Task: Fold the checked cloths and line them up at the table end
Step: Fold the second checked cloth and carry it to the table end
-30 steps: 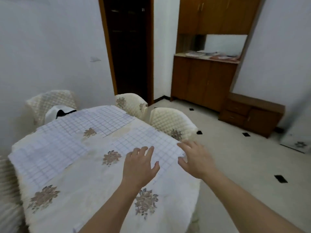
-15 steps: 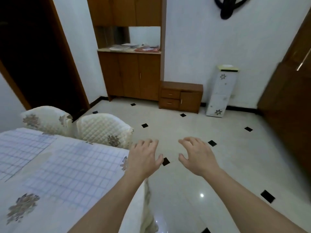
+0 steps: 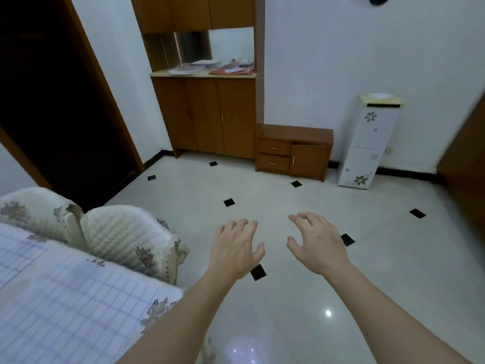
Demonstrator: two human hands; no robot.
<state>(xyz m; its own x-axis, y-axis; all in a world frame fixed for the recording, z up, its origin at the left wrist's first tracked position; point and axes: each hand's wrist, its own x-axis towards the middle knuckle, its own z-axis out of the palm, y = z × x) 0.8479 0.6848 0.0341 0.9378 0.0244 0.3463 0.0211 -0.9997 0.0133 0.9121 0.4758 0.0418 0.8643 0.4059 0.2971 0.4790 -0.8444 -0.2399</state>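
A white cloth with blue checks [image 3: 78,303] lies flat on the table's near right corner at the lower left. A second checked cloth [image 3: 15,256] shows at the left edge, cut off by the frame. My left hand [image 3: 235,248] floats over the floor to the right of the table, fingers spread and holding nothing. My right hand [image 3: 316,245] hangs beside it, fingers loosely bent and empty. Neither hand touches a cloth.
The table [image 3: 160,308] has a white floral cover. Two quilted chairs [image 3: 126,240] [image 3: 36,211] stand against its far side. A wooden cabinet [image 3: 207,116], a low drawer unit [image 3: 294,151] and a white dispenser [image 3: 367,143] line the far wall. Tiled floor [image 3: 288,285] spreads ahead.
The view swung right, off the table and onto the floor. Both hands left the checked cloth and now hover over the floor, still empty.
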